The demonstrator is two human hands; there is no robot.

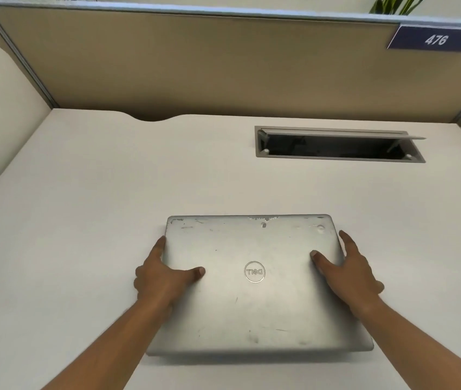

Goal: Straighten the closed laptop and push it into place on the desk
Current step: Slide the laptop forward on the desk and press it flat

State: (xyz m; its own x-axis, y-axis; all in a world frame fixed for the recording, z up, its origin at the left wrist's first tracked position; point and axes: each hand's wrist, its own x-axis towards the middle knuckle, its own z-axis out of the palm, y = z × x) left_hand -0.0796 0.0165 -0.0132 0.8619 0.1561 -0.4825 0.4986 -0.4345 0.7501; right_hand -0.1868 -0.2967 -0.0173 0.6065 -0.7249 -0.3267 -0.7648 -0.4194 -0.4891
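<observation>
A closed silver laptop (254,299) with a scuffed lid and a round logo lies flat on the white desk (82,220), near the front middle, its edges roughly parallel to the desk's back edge. My left hand (161,277) grips its left side, thumb on the lid and fingers along the edge. My right hand (347,273) grips its right side the same way, thumb on the lid.
An open cable hatch (336,147) with a raised flap is set in the desk behind the laptop at the right. A beige partition (195,66) closes the back, with a blue sign reading 476 (436,39). White side panels stand left and right.
</observation>
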